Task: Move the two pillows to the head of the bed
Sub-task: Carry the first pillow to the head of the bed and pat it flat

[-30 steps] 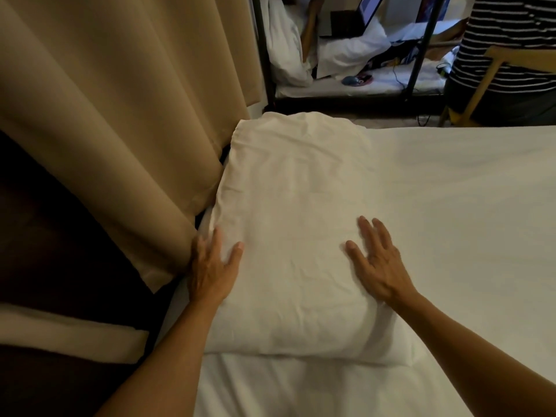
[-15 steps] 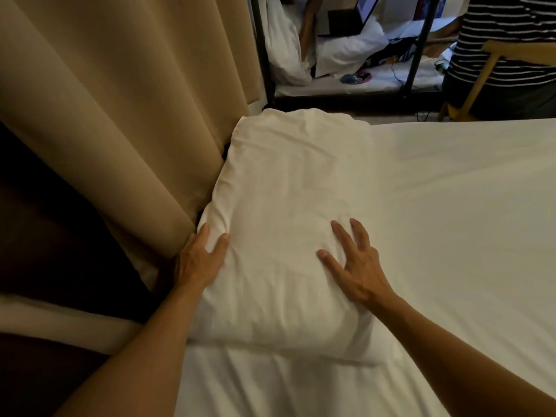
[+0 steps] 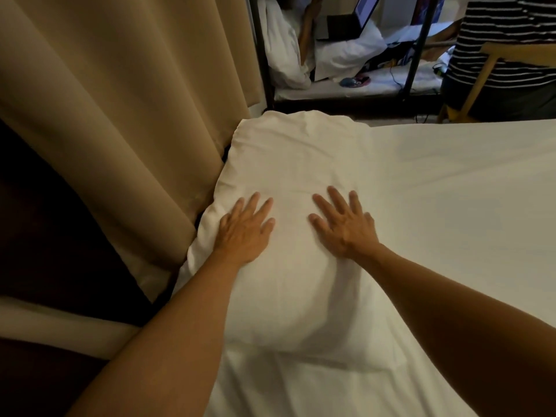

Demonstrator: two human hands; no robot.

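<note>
Since half a second ago, left hand [image 3: 245, 228] slid off the pillow's curtain-side edge onto its top; right hand [image 3: 346, 225] shifted a little toward the pillow's middle, so both now closer together. Both flat, palms down, fingers spread wide, gripping nothing, pressed onto the white pillow [image 3: 288, 182] with a bare strip of fabric between them. Shallow dents and creases around each palm.

Pillow lying lengthwise along the left edge of the bed [image 3: 451, 206], its left side touching the tan curtain [image 3: 120, 100], far end near the bed's far corner. Near end rounded and puffed, resting on the white sheet between the two forearms. Only one pillow clearly told apart; whether a second sits under it, cannot tell.

Beyond the bed, a dark metal bunk frame [image 3: 261, 55] holding rumpled white bedding and an open laptop [image 3: 358, 16]. At upper right, a person in a striped shirt [image 3: 508, 34] behind a wooden chair [image 3: 481, 73].
</note>
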